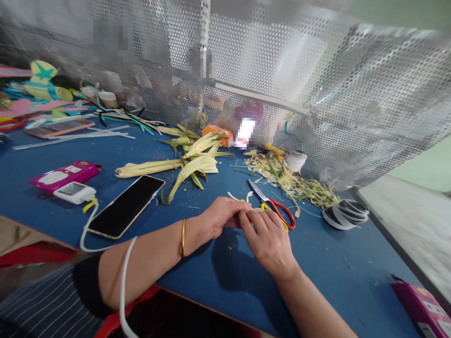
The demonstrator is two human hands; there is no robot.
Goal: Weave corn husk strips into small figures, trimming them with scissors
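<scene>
My left hand [223,215] and my right hand [268,237] meet above the front of the blue table, fingertips pinched together. Between them is a pale strip of corn husk [256,208], mostly covered by my fingers; narrow ends stick out past the fingertips. Just beyond my right hand lie scissors with red handles [284,213], blades pointing away to the left. A second, yellow handle [265,206] shows partly beneath them. Farther back is a loose pile of corn husks [195,162], green and cream.
Husk scraps [282,176] lie in a heap along the mesh partition [260,56]. A roll of white strapping [345,214] sits at right. On the left are a black-screened phone [127,206], a magenta device [66,174] and a white cable [123,286] crossing my left arm.
</scene>
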